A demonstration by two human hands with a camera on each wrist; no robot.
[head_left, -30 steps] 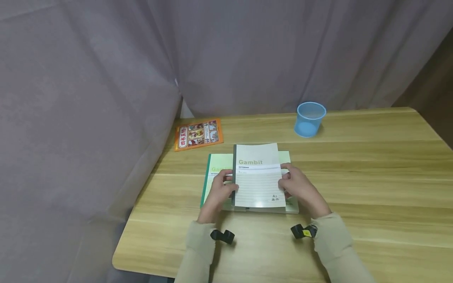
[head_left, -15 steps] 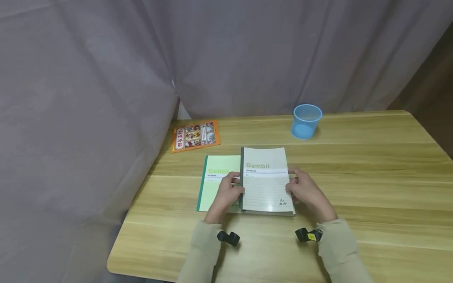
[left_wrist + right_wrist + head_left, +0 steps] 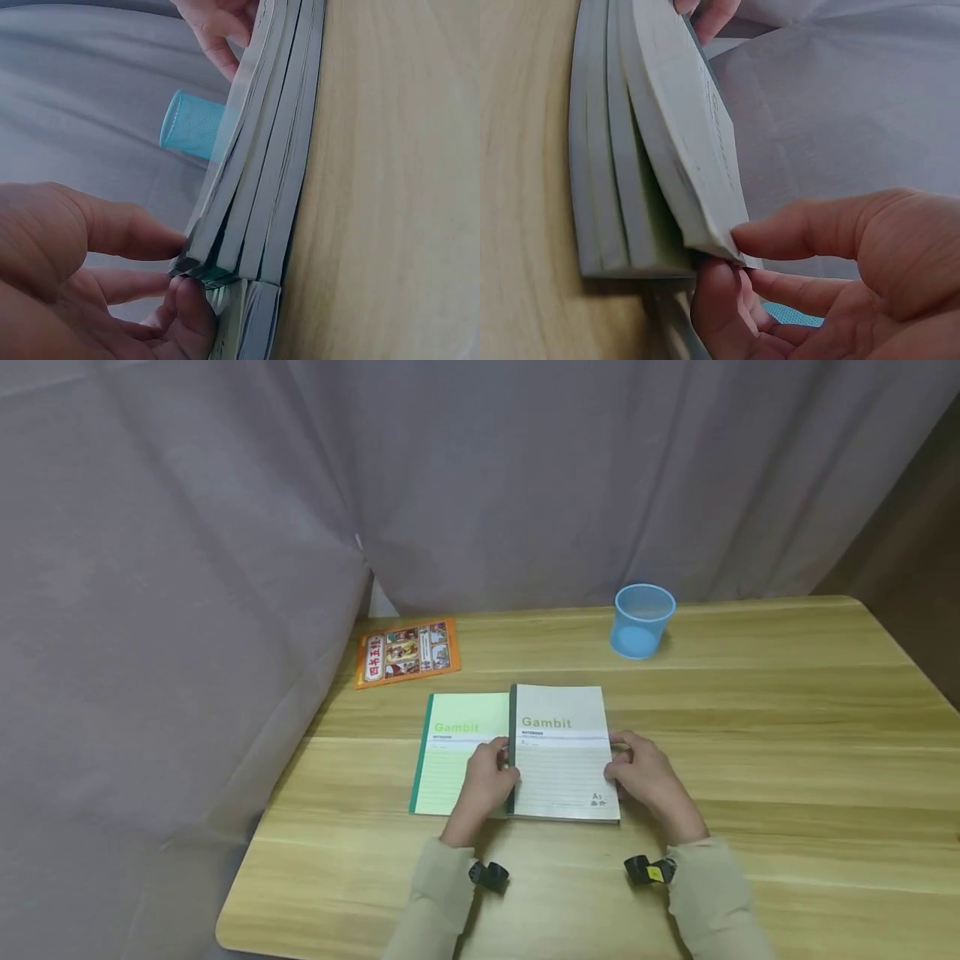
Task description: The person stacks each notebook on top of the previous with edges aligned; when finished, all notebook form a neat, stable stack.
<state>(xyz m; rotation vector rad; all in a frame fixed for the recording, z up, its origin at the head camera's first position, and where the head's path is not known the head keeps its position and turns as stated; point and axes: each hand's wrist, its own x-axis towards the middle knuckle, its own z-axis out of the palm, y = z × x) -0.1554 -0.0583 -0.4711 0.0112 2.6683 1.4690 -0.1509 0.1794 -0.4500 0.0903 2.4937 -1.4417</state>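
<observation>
A white Gambit notebook [image 3: 562,760] with a dark grey spine tops a stack of several notebooks. My left hand [image 3: 486,777] pinches its spine edge between thumb and fingers. At the opposite edge, my right hand [image 3: 647,777] pinches the same notebook, thumb on the cover. In the right wrist view, the held corner of the notebook [image 3: 682,172] is lifted, with a wedge-shaped gap beneath. Left of the stack lies a green-spined Gambit notebook [image 3: 457,760], its right side hidden by my left hand and the white notebook. The left wrist view shows page edges [image 3: 255,195] of the stack.
An orange picture-covered book [image 3: 407,652] lies at the back left of the wooden table [image 3: 787,735]. A blue mesh pen holder [image 3: 641,622] stands near the back edge. Grey curtains [image 3: 487,485] hang behind and to the left.
Both hands have carried the white notebook to the right, off most of the green-spined one, then lowered it onto the stack. My grip on it stays the same. The head view has shifted slightly.
</observation>
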